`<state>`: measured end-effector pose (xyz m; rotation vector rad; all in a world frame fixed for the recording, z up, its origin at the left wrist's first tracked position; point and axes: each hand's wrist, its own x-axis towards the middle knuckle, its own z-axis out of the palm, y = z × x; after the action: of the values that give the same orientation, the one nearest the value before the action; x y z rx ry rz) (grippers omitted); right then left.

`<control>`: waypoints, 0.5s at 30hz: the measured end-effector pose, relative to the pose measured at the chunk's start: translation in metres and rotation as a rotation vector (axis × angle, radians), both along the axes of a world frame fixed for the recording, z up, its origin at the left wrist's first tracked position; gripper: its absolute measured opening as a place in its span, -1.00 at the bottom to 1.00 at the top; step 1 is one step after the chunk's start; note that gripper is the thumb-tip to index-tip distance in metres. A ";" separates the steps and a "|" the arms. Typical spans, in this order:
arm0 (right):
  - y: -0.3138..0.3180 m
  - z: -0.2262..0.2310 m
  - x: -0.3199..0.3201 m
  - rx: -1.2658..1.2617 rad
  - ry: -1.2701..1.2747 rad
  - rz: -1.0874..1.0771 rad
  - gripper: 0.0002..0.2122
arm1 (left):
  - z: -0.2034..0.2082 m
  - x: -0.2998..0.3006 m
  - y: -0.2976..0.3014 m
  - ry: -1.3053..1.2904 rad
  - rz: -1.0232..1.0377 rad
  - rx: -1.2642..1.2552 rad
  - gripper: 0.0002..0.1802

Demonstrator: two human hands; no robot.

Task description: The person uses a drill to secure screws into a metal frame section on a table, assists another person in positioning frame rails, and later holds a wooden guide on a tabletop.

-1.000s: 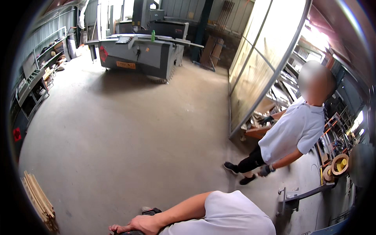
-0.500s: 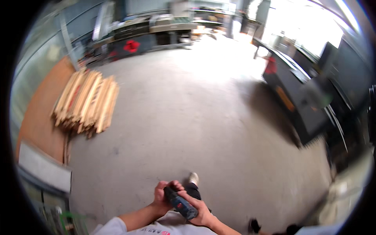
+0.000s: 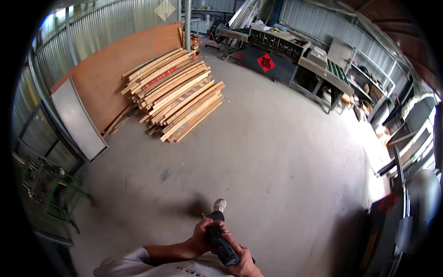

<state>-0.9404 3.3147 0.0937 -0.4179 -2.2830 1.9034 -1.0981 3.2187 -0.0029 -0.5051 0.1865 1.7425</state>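
A dark cordless drill (image 3: 221, 244) is held in front of my body, low in the picture. My left hand (image 3: 201, 234) wraps round its front end, and a thin tip shows just beyond those fingers. Along the drill's right side lies my right hand (image 3: 239, 258), its fingers closed about the body and grip. Part of the drill is covered by both hands, so its trigger cannot be made out. One light shoe (image 3: 220, 205) of mine stands on the floor just past the drill.
Wooden strips (image 3: 180, 94) lie stacked at the left by a brown board (image 3: 110, 69). A pale panel (image 3: 79, 119) leans nearby, with a green metal frame (image 3: 62, 203) nearer me. A long machine (image 3: 295, 69) stands at the back, a dark one (image 3: 383, 226) at right.
My view has swung left, so the wood stack sits nearer the middle and the dark machine has slid toward the right rim. Both hands still hold the drill.
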 end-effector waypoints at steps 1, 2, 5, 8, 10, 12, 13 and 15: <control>0.028 -0.008 -0.026 0.037 -0.045 0.030 -0.31 | 0.000 -0.018 0.026 -0.025 0.004 -0.020 -0.68; 0.057 -0.016 -0.052 0.075 -0.089 0.056 -0.29 | -0.007 -0.041 0.055 -0.040 0.006 0.000 -0.68; 0.138 -0.010 -0.138 0.194 -0.064 0.041 -0.26 | -0.030 -0.120 0.143 -0.110 0.017 0.129 -0.66; 0.208 0.029 -0.193 0.169 -0.062 0.010 -0.25 | 0.017 -0.189 0.226 -0.033 -0.015 0.152 -0.65; 0.255 0.048 -0.227 0.110 -0.031 -0.032 -0.25 | 0.029 -0.223 0.277 -0.046 -0.052 0.172 -0.64; 0.300 0.055 -0.266 0.165 0.012 -0.023 -0.27 | 0.037 -0.256 0.320 -0.041 -0.070 0.157 -0.62; 0.317 0.056 -0.290 0.179 0.032 -0.070 -0.27 | 0.044 -0.276 0.339 -0.069 -0.094 0.165 -0.61; 0.358 0.047 -0.334 0.183 -0.015 -0.120 -0.25 | 0.039 -0.323 0.384 -0.046 -0.074 0.130 -0.60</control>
<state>-1.2739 3.6732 0.1408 -0.5334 -2.3575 1.6256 -1.4212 3.6029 0.0364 -0.4379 0.0581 1.6568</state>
